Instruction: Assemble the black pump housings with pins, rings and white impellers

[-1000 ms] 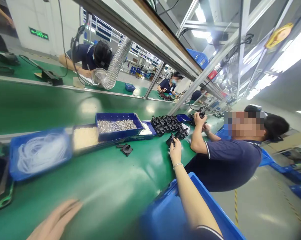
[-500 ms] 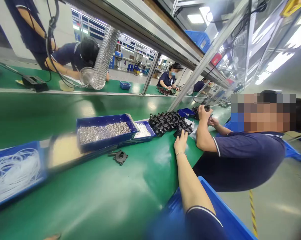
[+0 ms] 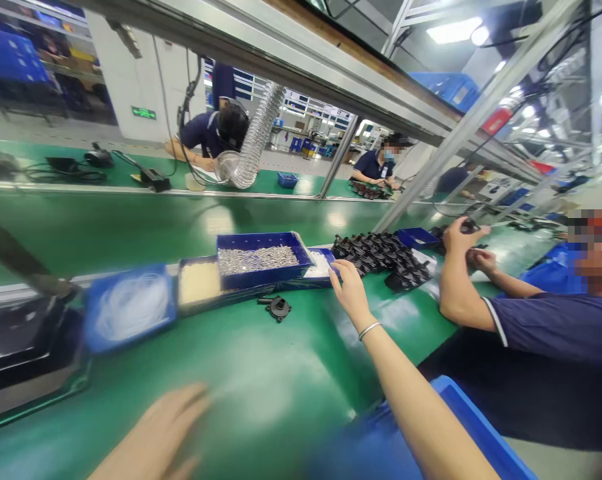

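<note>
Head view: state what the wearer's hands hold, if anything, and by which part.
Nothing, it appears: the right hand is open near white pieces; the blurred left hand looks empty.

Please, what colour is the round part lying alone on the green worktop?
The round part is black (head view).

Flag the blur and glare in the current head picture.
Head view throughout: left hand heavily smeared; right hand noticeably clearer; coiled translucent tubing soft; foreground blue bin blurred toward its left side; pale glare whitening the green tabletop.
</note>
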The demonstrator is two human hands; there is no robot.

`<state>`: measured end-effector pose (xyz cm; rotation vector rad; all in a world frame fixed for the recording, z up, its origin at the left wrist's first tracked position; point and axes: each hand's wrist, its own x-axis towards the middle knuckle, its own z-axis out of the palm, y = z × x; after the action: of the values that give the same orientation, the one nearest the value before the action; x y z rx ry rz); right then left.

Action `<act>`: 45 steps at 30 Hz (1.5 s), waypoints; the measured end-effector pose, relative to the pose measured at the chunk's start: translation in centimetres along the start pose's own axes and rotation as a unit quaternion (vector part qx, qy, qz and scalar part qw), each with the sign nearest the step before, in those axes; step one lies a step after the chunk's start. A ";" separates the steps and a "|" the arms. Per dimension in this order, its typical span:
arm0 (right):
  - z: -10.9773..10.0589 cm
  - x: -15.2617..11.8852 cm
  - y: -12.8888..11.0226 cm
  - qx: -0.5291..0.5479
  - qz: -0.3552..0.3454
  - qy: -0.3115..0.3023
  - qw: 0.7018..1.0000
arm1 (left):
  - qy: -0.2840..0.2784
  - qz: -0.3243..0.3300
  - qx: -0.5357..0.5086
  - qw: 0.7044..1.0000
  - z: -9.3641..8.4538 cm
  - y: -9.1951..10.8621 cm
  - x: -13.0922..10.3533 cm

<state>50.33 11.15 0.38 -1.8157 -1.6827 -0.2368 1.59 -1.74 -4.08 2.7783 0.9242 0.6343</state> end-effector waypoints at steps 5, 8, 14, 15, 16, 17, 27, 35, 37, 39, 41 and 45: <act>3.3 6.6 -2.4 0.003 0.029 -0.138 0.990 | 0.102 -0.014 0.017 0.995 -3.2 -1.4 7.0; 4.0 7.9 -2.9 -0.012 0.067 -0.166 0.984 | 0.074 -0.097 0.074 0.990 -5.4 -4.4 12.4; 3.9 6.9 -2.6 0.001 0.133 -0.136 0.982 | -0.030 -0.162 0.113 0.980 -5.7 -10.3 20.5; 4.0 6.8 -2.5 0.012 0.142 -0.127 0.982 | -0.042 -0.162 0.112 0.980 -5.4 -10.9 21.1; 4.1 6.7 -2.4 0.026 0.151 -0.118 0.981 | -0.051 -0.161 0.111 0.979 -5.1 -11.3 21.4; 4.1 6.7 -2.4 0.042 0.159 -0.110 0.980 | -0.057 -0.158 0.110 0.980 -4.9 -11.5 21.6; 2.7 6.6 -3.6 0.333 0.247 0.001 0.910 | -0.022 -0.140 0.075 0.987 -5.3 -11.2 19.8; -1.3 4.0 -8.2 0.549 0.230 0.127 0.794 | 0.072 -0.181 -0.005 0.981 -6.8 -10.0 18.9; -2.9 2.6 -10.3 0.577 0.210 0.113 0.781 | 0.105 -0.199 -0.041 0.974 -7.7 -8.9 17.7; -4.4 0.9 -12.9 0.596 0.195 0.083 0.775 | 0.119 -0.211 -0.080 0.967 -8.5 -7.3 15.7; -5.4 -0.9 -15.9 0.609 0.185 0.038 0.770 | 0.106 -0.221 -0.176 0.953 -8.9 -5.5 13.0; -5.0 -4.4 -21.9 0.637 0.178 -0.080 0.746 | 0.031 -0.272 -0.486 0.830 -8.0 -2.0 7.2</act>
<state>30.40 4.13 9.13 -0.9825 -0.9976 1.0329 2.25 4.23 5.06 1.5147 0.9600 0.7862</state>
